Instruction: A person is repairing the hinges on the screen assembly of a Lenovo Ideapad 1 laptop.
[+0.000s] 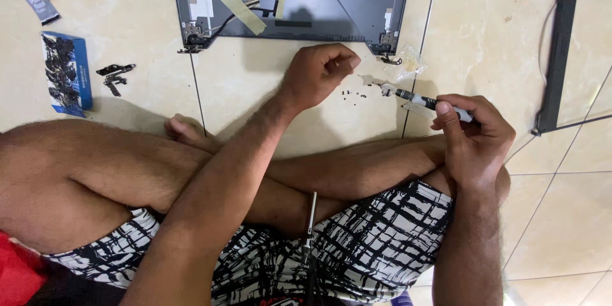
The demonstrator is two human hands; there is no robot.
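Two hands over the tiled floor (pixel 127 0), legs crossed beneath. Far left: blue box (pixel 67 73), then small black hinge brackets (pixel 115 75). Top centre: grey laptop lid (pixel 290 0), inner side up, hinges toward the legs. Left hand (pixel 319 73) curled, fingers pressed together at the tips, just beside scattered tiny black screws (pixel 354 94). Right hand (pixel 475 137), fingers pinching a screwdriver (pixel 424 100), tip pointing left near a clear plastic bag (pixel 408 64).

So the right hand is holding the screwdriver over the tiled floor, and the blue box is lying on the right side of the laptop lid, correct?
Not quite. The right hand does hold the screwdriver, but the head view shows the blue box on the left side of the laptop lid.
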